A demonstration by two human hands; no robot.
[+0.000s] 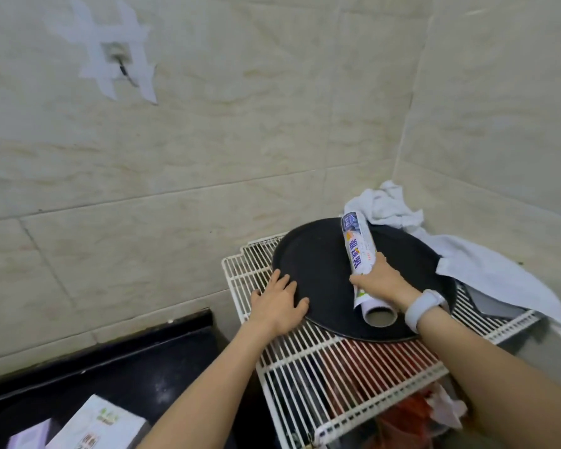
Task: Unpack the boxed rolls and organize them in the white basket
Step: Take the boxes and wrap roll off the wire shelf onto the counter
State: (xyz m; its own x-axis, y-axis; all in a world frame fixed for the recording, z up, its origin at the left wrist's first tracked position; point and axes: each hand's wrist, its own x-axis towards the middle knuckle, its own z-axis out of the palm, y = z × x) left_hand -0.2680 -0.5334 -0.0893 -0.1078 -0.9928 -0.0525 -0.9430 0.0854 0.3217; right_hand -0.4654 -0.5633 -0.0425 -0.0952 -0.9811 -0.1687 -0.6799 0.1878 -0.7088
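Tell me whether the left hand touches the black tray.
Touching: the head view shows the left hand lying flat, fingers spread, on the black tray rim.

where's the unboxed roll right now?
In the head view, right of centre: the roll is gripped in the right hand, lying over the round black tray on the white wire rack, just in front of the crumpled white cloth.

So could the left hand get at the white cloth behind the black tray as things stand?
Probably not easily: the left hand rests flat on the black tray's near-left edge, and the right hand holding the roll lies between it and the white cloth.
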